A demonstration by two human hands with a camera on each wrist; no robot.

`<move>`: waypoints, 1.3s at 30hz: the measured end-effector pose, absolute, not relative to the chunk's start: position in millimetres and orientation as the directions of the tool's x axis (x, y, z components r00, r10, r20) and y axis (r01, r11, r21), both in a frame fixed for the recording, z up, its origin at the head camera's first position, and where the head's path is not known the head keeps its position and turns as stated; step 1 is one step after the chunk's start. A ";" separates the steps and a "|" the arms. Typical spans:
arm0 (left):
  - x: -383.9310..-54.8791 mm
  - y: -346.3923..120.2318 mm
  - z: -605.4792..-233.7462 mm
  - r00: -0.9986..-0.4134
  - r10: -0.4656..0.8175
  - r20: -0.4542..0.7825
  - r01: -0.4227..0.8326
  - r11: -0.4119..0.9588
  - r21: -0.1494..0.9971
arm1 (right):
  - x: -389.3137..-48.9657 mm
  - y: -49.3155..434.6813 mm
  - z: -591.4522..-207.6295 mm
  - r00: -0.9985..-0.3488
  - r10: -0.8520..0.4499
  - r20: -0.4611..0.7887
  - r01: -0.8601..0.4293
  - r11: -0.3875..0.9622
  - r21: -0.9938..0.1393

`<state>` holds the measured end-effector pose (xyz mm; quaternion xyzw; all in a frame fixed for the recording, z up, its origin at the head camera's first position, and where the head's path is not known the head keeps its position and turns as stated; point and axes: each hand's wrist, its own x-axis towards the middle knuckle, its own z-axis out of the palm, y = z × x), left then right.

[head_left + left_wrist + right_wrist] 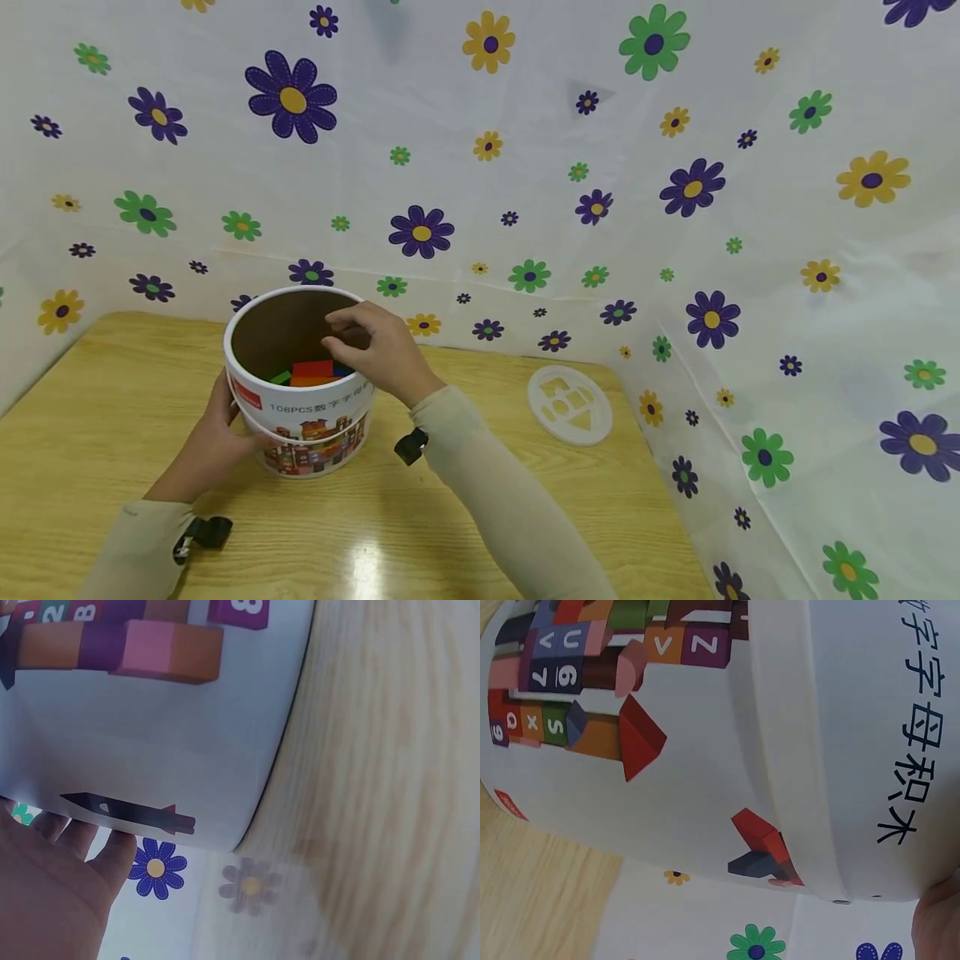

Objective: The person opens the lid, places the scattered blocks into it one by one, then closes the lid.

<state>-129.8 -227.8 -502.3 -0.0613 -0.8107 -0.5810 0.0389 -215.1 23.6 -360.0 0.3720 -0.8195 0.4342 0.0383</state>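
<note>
A white bucket (pixel 258 398) printed with toy-block pictures and "108PCS" stands on the table, its mouth uncovered. Inside it lie a red block (pixel 312 368), an orange block (pixel 311 382), a green block (pixel 281 377) and a partly hidden blue one. My left hand (pixel 217 442) holds the bucket's left side, thumb toward the front and fingers round the side. Over the right rim reaches my right hand (pixel 386 350), thumb and forefinger apart with nothing visible between them. Its wrist lies close to the rim. A thin white handle (pixel 315 439) hangs across the bucket's front.
A round white plate with shaped cutouts (pixel 536 398), perhaps a lid, lies on the wooden table (pixel 480 500) to the right of the bucket. Flower-printed white cloth (pixel 450 100) hangs behind the table and along its right side.
</note>
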 end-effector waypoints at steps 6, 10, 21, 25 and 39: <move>-129.0 -229.0 -502.3 -0.987 0.058 0.151 0.162 0.304 0.939 | -211.6 37.7 -364.1 -0.693 -0.576 0.433 -0.654 0.248 -0.715; -129.2 -228.9 -501.6 -0.988 0.059 0.145 0.156 0.305 0.939 | -208.7 58.9 -366.0 -0.682 -0.554 0.477 -0.660 0.186 -0.728; -129.7 -228.3 -504.4 -0.984 0.060 0.168 0.179 0.294 0.939 | -222.2 144.1 -386.2 -0.766 -0.426 0.481 -0.617 0.281 -0.735; -129.8 -228.3 -505.3 -0.985 0.060 0.165 0.175 0.292 0.940 | -224.7 180.8 -404.3 -0.832 -0.373 0.411 -0.545 0.413 -0.730; -131.2 -227.2 -508.6 -0.981 0.063 0.183 0.193 0.275 0.942 | -213.9 314.5 -466.1 -0.978 -0.177 0.112 -0.209 0.812 -0.545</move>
